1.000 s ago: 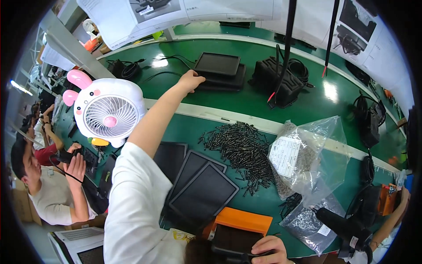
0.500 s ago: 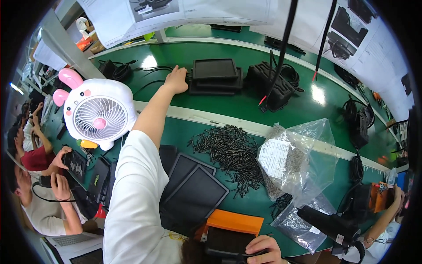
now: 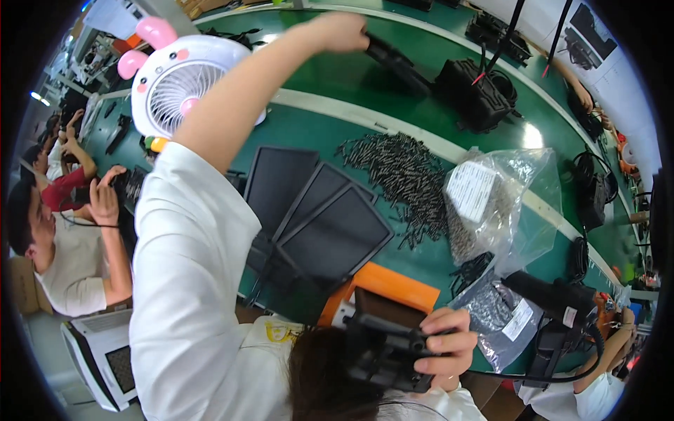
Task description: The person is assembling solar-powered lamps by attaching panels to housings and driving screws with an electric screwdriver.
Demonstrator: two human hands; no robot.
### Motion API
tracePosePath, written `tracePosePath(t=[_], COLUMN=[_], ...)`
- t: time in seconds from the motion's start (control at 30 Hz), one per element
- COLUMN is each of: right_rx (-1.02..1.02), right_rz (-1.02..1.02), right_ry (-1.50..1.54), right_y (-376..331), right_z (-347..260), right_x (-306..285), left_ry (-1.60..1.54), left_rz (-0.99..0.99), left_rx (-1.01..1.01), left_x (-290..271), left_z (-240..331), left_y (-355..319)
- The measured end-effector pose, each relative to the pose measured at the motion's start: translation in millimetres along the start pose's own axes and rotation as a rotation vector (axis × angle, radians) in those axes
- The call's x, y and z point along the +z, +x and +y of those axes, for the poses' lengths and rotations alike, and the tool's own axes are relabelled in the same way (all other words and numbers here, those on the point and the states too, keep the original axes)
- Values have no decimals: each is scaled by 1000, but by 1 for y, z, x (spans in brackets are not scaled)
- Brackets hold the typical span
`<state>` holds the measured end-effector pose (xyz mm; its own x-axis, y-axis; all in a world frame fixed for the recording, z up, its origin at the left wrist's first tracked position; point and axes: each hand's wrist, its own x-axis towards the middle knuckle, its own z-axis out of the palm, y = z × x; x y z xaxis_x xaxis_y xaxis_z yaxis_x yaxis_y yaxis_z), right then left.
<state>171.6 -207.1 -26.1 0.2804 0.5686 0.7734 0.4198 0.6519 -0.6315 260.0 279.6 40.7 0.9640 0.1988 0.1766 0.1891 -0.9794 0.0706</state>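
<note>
High in the view, my left hand [image 3: 340,31] is closed around the end of black flat rectangular panels [image 3: 399,64], tilted nearly edge-on above the green bench; I cannot tell how many. Low down, my right hand [image 3: 448,344] grips a black boxy device [image 3: 386,344], its fingers curled over the right side. An orange box-like holder [image 3: 400,284] stands just beyond this device. Several black rimmed panels [image 3: 337,235] lie fanned and overlapping on the bench, between my left arm and a pile of small dark coiled springs or screws [image 3: 404,172].
A clear plastic bag [image 3: 491,196] of small parts lies right of the pile, with a silvery bag [image 3: 498,316] nearer me. A black cabled device [image 3: 474,95] stands farther back. A white rabbit-shaped fan [image 3: 186,84] is left. Co-workers sit at both sides.
My left hand has taken hold of the stacked panels at the back and tilted them up. My right hand has raised the black device into fuller view. The whole view has shifted.
</note>
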Motion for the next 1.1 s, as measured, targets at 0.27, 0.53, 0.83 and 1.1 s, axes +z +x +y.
tracePosePath(t=[0.27, 0.53, 0.83, 1.1], right_rx=[333, 796, 1013, 1085], right_rz=[279, 362, -123, 198], right_ry=[465, 220, 1374, 881], right_y=[4, 108, 84, 97], right_z=[-1, 62, 101, 121], right_x=[-27, -9, 32, 1], left_ry=[207, 183, 527, 293], left_rz=[-6, -86, 475, 439], left_rx=[87, 151, 517, 214], left_x=[-172, -245, -208, -157], left_z=[115, 211, 232, 207], left_y=[-100, -203, -238, -280])
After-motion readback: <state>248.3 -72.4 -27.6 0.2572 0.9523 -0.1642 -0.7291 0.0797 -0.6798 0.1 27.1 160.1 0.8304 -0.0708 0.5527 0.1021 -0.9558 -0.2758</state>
